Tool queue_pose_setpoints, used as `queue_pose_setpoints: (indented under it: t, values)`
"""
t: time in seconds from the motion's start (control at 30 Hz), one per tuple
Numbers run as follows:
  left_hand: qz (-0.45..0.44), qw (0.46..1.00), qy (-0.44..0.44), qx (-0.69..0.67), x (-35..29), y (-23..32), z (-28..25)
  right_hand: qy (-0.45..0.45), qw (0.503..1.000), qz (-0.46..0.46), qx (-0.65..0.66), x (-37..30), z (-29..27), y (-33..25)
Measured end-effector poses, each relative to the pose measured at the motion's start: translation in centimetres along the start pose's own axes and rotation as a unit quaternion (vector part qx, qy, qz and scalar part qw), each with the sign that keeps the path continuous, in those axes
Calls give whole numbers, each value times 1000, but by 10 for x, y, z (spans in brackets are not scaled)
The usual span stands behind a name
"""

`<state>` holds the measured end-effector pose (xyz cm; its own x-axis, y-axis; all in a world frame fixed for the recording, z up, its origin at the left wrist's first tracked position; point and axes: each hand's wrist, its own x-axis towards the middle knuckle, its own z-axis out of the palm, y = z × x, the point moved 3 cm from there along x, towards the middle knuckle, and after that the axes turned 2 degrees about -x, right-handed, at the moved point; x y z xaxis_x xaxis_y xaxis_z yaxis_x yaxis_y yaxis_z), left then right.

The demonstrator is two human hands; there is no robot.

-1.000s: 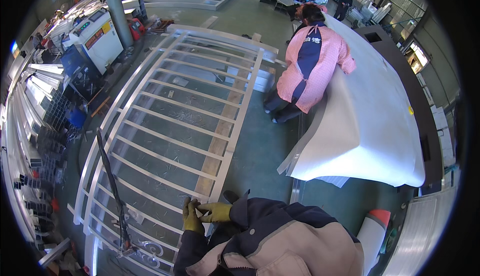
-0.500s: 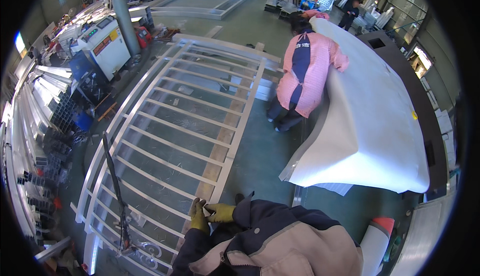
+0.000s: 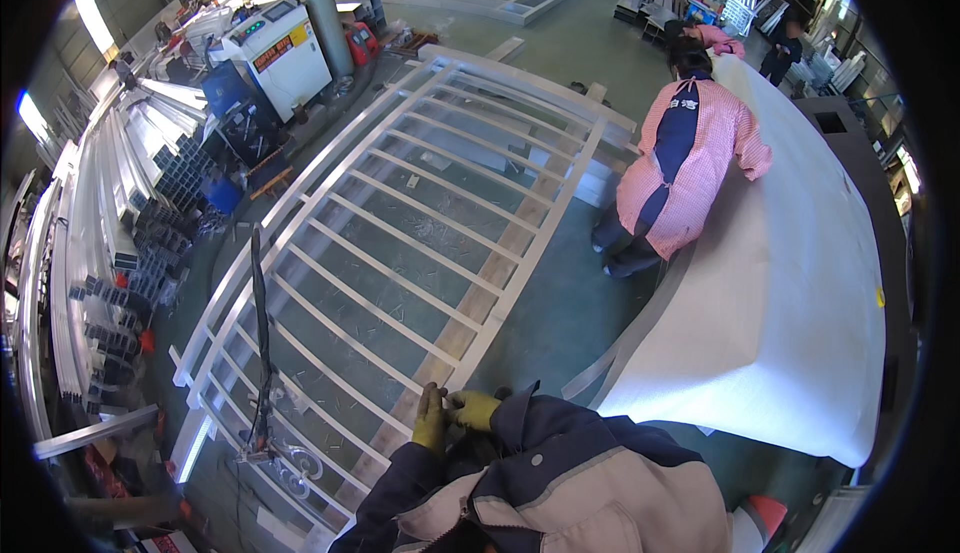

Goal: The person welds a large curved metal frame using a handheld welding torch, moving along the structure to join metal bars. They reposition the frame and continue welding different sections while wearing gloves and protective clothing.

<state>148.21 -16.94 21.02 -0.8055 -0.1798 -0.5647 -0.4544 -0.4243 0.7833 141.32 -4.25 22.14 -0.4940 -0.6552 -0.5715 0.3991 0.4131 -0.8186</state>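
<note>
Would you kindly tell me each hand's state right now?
Left hand: pointing upward; cannot tell whether it holds anything.
Right hand: turned leftward; cannot tell whether it holds anything.

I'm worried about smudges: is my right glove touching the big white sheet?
Apart: the head view shows green floor and a dark sleeve between the right glove and the white sheet.

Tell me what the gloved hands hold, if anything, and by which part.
Cannot be told: the yellow-green gloved left hand and yellow-green gloved right hand are close together; anything between them is too small to tell.
</note>
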Motion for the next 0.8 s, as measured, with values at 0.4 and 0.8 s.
queue_pose_setpoints:
  t: [0.4, 0.8]
  values:
    - [-170, 939, 187, -233, -31, -108, -108, 101, 987, 108, 62, 6, -35, 39]
    - [-245, 849, 269, -383, -75, -200, -177, 323, 907, 137, 233, -12, -142, 74]
